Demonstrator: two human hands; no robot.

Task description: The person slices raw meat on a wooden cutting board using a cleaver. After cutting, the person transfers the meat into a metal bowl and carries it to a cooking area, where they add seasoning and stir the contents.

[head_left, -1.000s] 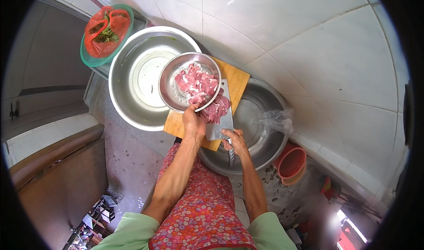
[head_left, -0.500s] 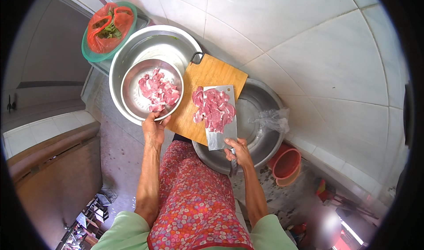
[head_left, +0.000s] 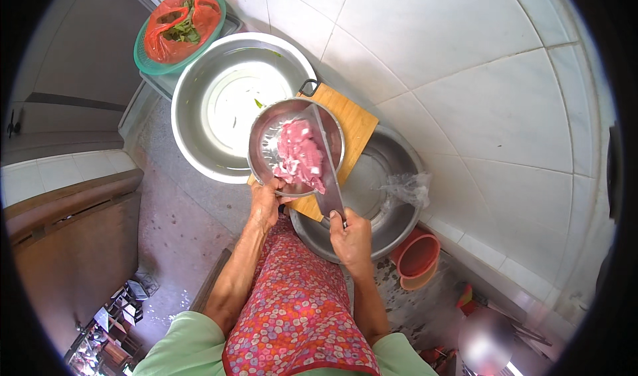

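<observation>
My left hand (head_left: 267, 202) grips the near rim of a small steel bowl (head_left: 260, 140), which is above the left part of the wooden cutting board (head_left: 355, 125). Pink sliced meat (head_left: 299, 151) fills the middle of the bowl, some of it against the blade. In my right hand (head_left: 351, 236) is the handle of a cleaver (head_left: 329, 174), its wide blade tilted on edge over the bowl's right side. The blade hides part of the bowl's inside. No meat shows on the visible part of the board.
A large metal basin (head_left: 188, 136) with water and green bits stands left. Under the board's right side sits a grey basin (head_left: 399, 153) with a clear plastic bag (head_left: 407, 188) on its rim. A green basket (head_left: 142, 51) holds a red bag (head_left: 159, 40) of leaves. Red bucket (head_left: 420, 255) at right.
The bowl has moved right, from over the large basin to over the board. The cleaver has turned from flat to tilted, and its meat has gone into the bowl.
</observation>
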